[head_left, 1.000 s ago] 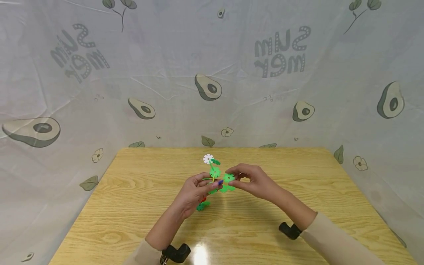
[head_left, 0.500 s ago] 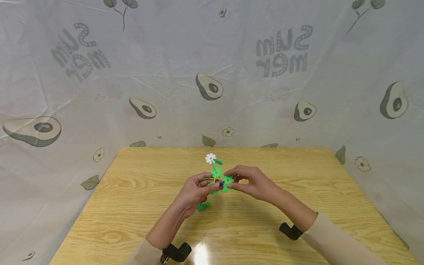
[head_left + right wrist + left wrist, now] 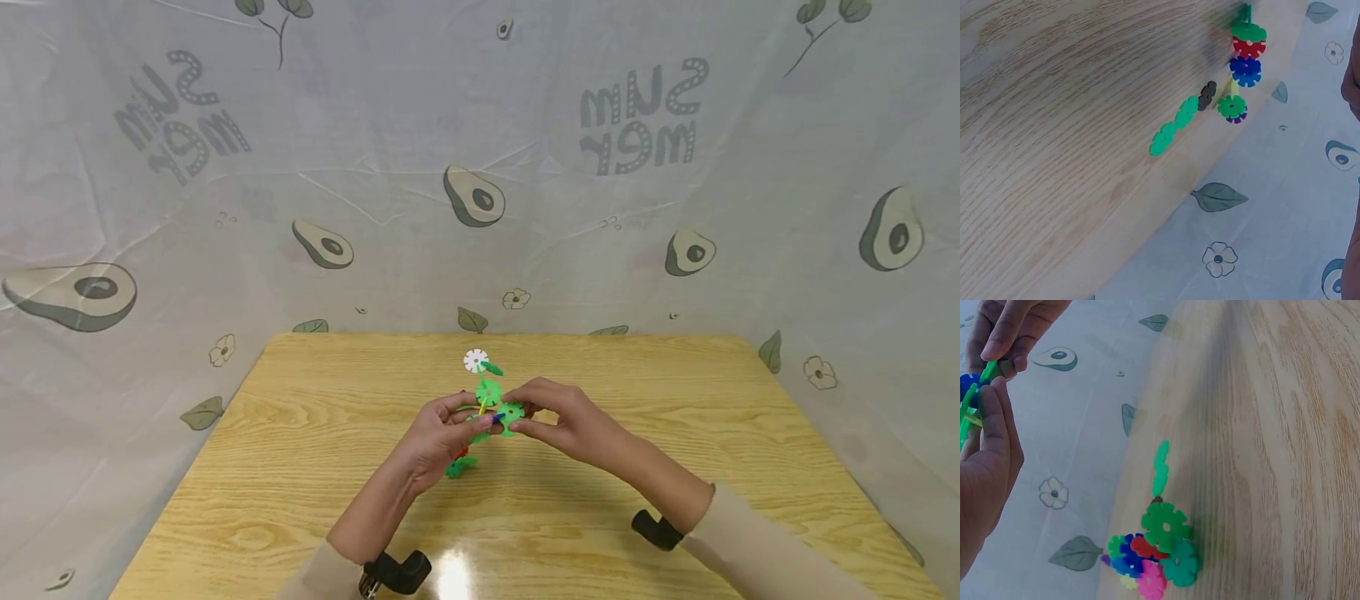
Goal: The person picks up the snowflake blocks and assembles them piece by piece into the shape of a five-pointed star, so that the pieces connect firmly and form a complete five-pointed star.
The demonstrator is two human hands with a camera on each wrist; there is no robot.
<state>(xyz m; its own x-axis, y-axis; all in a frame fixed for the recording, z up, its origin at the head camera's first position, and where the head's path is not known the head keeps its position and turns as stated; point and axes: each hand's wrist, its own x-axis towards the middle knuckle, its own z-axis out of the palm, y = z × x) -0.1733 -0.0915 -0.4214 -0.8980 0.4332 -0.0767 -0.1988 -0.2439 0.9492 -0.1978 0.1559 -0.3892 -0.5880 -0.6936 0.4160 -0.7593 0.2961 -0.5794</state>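
In the head view the left hand (image 3: 442, 435) grips joined notched discs between thumb and fingers, with a blue disc (image 3: 498, 418) edge-on and a yellow one (image 3: 483, 407) by the thumb. The right hand (image 3: 566, 421) pinches a green disc (image 3: 512, 412) against that blue disc. In the left wrist view, the blue disc (image 3: 971, 390) lies between the fingertips of the left hand (image 3: 988, 447) and right hand (image 3: 1013, 331). Fingers partly cover the held pieces, so whether the green disc is joined to the blue cannot be told.
Several coloured discs, including a green one (image 3: 1166, 527) and a pink one (image 3: 1150, 581), lie clustered on the wooden table (image 3: 1260, 456). A green chain (image 3: 1174, 126) with a dark disc (image 3: 1207, 95) lies beside them. Patterned cloth (image 3: 397, 250) hangs behind the table.
The right hand has moved left, bringing its green disc from beside the left hand's pieces up against the blue disc. The left hand has kept its grip and barely moved.
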